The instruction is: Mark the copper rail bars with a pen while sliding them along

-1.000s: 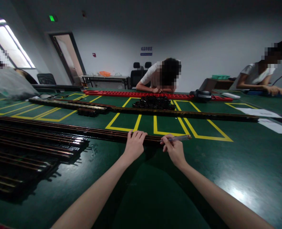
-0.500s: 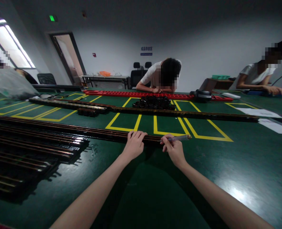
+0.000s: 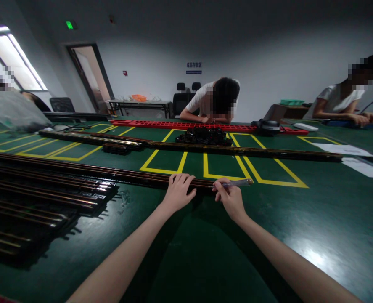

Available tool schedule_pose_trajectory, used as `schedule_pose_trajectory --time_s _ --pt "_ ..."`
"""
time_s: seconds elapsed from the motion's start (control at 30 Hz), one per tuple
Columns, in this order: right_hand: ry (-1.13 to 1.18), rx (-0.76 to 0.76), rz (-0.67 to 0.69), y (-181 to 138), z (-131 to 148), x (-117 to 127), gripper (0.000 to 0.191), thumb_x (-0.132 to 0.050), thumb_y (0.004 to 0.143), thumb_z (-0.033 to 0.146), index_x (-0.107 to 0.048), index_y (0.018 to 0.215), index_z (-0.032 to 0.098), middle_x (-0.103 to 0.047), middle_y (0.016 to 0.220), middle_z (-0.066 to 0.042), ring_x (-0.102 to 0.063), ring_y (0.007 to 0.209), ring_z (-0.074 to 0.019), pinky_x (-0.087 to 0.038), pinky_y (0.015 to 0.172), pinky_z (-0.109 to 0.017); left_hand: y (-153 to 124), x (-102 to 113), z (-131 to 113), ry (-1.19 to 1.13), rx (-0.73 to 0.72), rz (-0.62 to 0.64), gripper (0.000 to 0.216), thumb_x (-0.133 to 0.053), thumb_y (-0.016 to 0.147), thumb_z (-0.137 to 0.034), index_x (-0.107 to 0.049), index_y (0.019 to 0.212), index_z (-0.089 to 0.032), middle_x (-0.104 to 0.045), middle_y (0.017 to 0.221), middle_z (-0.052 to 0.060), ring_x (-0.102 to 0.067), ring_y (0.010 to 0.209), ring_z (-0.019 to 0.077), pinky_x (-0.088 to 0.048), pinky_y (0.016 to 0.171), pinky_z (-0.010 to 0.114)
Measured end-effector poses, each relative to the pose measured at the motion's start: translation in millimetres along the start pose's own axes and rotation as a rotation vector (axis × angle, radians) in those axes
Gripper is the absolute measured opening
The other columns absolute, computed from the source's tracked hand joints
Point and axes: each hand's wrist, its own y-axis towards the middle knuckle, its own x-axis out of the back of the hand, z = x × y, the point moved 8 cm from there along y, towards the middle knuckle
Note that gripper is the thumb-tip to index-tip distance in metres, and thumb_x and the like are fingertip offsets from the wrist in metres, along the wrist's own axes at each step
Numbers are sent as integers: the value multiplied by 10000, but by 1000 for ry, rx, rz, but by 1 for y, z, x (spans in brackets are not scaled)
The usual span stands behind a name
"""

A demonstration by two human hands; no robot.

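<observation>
A long black strip with copper-coloured rails [image 3: 126,176] lies across the green table, and its right end is between my hands. My left hand [image 3: 179,191] rests on this strip, its fingers laid over the top and its thumb stuck out to the right, apart from them. In a closed grip, my right hand [image 3: 230,197] has a slim screwdriver with a clear handle [image 3: 240,182]. The thin tip points left at the strip's end; whether it touches is too small to tell. Several similar black strips [image 3: 47,185] lie side by side at the left.
Beyond the yellow tape outlines [image 3: 161,170], another long dark strip [image 3: 252,151] crosses the table. Behind it are a heap of small black parts [image 3: 203,136] and a red slotted rail [image 3: 161,124]. Paper sheets [image 3: 364,167] lie at right. Co-workers sit across the table.
My left thumb has spread a little outward from the strip. My right hand and the screwdriver have hardly moved. The co-worker at right has shifted their hands.
</observation>
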Motion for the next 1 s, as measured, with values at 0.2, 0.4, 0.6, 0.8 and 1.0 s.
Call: schedule_pose_trajectory --time_s 0.2,0.4,0.6,0.8,1.0 --pt "-6 7 -6 1 1 1 425 -487 846 576 -555 730 173 -617 651 -38 -545 427 -115 -417 379 -228 1 0 -1 13 4 8 364 -436 897 -381 -521 1198 -194 -589 1200 71 -493 1138 239 -296 1009 455" --pt "10 -4 -5 1 0 1 427 -505 829 588 -559 730 177 -620 657 -38 -545 429 -117 -419 377 -230 1 0 0 5 7 -2 337 -432 907 -366 -521 1187 -201 -593 1188 63 -496 1133 231 -295 1003 439" --pt "13 0 -19 1 -1 1 413 -507 839 566 -560 727 172 -615 645 -32 -538 417 -112 -408 377 -228 1 1 0 35 1 -15 320 -460 901 -360 -521 1172 -201 -598 1179 61 -506 1123 233 -308 990 433" --pt "24 6 -26 1 1 1 433 -514 823 588 -560 712 172 -614 632 -31 -539 411 -111 -405 363 -223 1 2 0 31 5 -11 321 -453 910 -372 -525 1165 -191 -603 1171 58 -511 1116 230 -314 982 431" --pt "36 5 -25 1 1 0 435 -519 814 597 -562 706 178 -610 631 -26 -535 410 -106 -409 357 -217 1 2 -1 33 0 -19 319 -441 914 -378 -529 1161 -197 -608 1166 56 -518 1105 228 -319 972 423"
